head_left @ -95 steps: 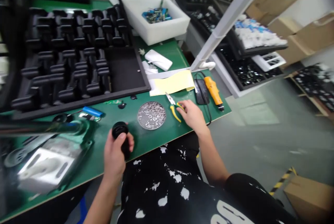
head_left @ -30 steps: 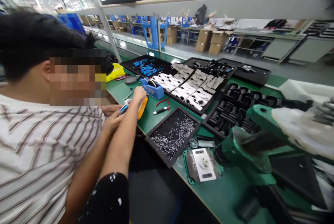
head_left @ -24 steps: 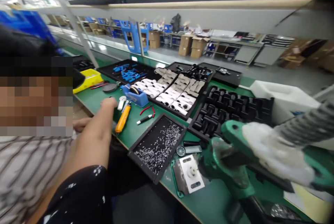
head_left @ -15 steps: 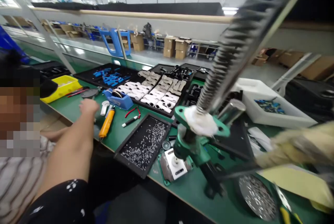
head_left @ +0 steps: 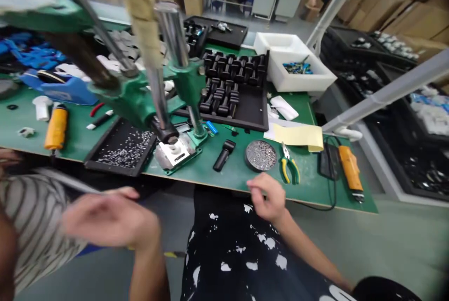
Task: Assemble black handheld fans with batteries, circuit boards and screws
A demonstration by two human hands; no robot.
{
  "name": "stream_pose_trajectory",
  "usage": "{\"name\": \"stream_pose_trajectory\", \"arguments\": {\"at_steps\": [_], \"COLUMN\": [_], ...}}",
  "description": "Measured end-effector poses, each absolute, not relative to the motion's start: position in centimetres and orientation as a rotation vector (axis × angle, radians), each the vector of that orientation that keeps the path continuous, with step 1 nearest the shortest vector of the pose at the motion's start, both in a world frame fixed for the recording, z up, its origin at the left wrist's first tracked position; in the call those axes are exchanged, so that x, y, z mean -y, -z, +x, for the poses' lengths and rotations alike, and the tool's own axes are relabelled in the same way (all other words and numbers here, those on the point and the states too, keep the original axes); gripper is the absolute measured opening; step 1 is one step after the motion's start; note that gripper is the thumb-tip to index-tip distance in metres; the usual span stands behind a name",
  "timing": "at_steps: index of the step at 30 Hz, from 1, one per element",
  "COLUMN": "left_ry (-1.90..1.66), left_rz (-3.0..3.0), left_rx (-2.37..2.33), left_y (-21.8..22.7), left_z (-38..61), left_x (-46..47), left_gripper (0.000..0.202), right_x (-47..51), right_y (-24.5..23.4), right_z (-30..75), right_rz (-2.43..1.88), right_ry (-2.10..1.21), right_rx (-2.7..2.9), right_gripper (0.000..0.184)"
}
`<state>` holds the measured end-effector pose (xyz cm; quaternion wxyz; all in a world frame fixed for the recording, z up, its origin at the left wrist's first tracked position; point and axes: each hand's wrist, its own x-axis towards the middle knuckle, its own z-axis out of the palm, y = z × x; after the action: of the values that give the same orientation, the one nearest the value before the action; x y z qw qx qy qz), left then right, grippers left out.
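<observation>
Head view: swung right
Left hand (head_left: pixel 112 219): withdrawn to lower left, blurred, grip unclear
Right hand (head_left: pixel 268 196): half-curled below round dish (head_left: pixel 250 165), contents hidden
Black part (head_left: pixel 224 155): lying centre-frame, untouched, seemingly between handlings

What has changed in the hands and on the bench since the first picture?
The left hand has released the black device, now lying on the bench, and moved left, blurred. The right hand has come off the pliers. The round dish and yellow paper stayed.
</observation>
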<state>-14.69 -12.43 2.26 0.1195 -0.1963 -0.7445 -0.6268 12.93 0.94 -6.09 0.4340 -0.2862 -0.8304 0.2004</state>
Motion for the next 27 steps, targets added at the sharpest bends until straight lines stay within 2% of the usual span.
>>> {"name": "stream_pose_trajectory", "arguments": {"at_steps": [2,4,5,8,11,13,15,17,19,23,27], "left_ry": [1.785,1.773,1.837,1.898,1.659,1.368,1.073,0.926,0.910,1.016,1.278], "left_rz": [-1.093,-1.723,-1.928,-2.280,-2.621,-2.581,-2.269,-2.072,-2.031,-2.002,-2.013], "left_rx": [2.056,2.285,2.397,2.482,2.376,2.383,2.474,2.557,2.635,2.744,2.765], "left_y": [0.7,2.0,2.2,1.3,-0.1,-0.5,0.0,1.2,2.8,4.4,3.6], "left_z": [-8.5,-4.7,-3.6,-3.2,-5.1,-6.4,-7.4,-7.9,-8.1,-8.4,-8.4], "left_x": [14.1,15.0,15.0,13.6,11.0,8.9,6.6,4.4,2.6,0.5,0.2], "left_gripper": [0.019,0.004,0.008,0.010,0.012,0.018,0.020,0.031,0.044,0.032,0.030], "right_x": [1.0,2.1,2.3,1.7,0.3,-0.4,-0.8,-0.9,-0.8,-0.8,-1.8], "right_y": [5.8,5.3,5.1,5.3,6.1,6.6,6.9,7.0,7.1,7.0,7.5], "right_z": [11.7,11.3,11.3,11.6,12.1,12.8,13.7,14.7,15.5,16.4,16.1], "right_rz": [-0.477,-0.351,-0.336,-0.355,-0.364,-0.470,-0.641,-0.807,-0.953,-1.122,-1.140], "right_ry": [-0.478,-0.375,-0.330,-0.338,-0.392,-0.409,-0.486,-0.617,-0.739,-0.952,-1.139], "right_rx": [2.107,2.194,2.265,2.459,2.489,2.478,2.421,2.327,2.234,2.101,1.968], "right_gripper": [0.030,0.051,0.056,0.053,0.045,0.037,0.028,0.025,0.025,0.034,0.040]}}
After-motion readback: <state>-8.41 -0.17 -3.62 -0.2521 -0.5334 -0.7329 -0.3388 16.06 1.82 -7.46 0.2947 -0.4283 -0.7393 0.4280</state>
